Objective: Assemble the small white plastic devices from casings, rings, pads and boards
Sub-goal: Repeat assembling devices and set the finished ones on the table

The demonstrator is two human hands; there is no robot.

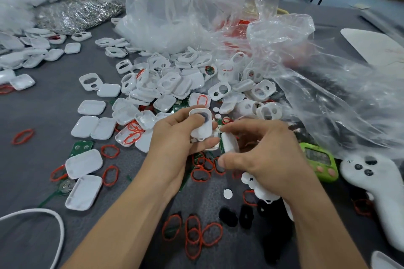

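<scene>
My left hand [175,137] grips a white casing [202,122] with a dark oval opening, thumb pressed on its face. My right hand [262,150] pinches a second white casing piece [229,145] edge-on just beside and below it. A heap of white casings [175,85] covers the table beyond my hands. Red rings [193,233] lie scattered near my wrists, and more sit at the left [110,150]. A green board [82,146] lies left of my left hand. A small white round pad [227,193] and black pads [228,217] lie under my right forearm.
Crumpled clear plastic bags [218,17] rise behind the heap and spread right. A bag of metal rings [76,13] lies far left. A green timer [319,160] and a white controller [376,183] sit at the right. A white cable [54,218] loops at the bottom left.
</scene>
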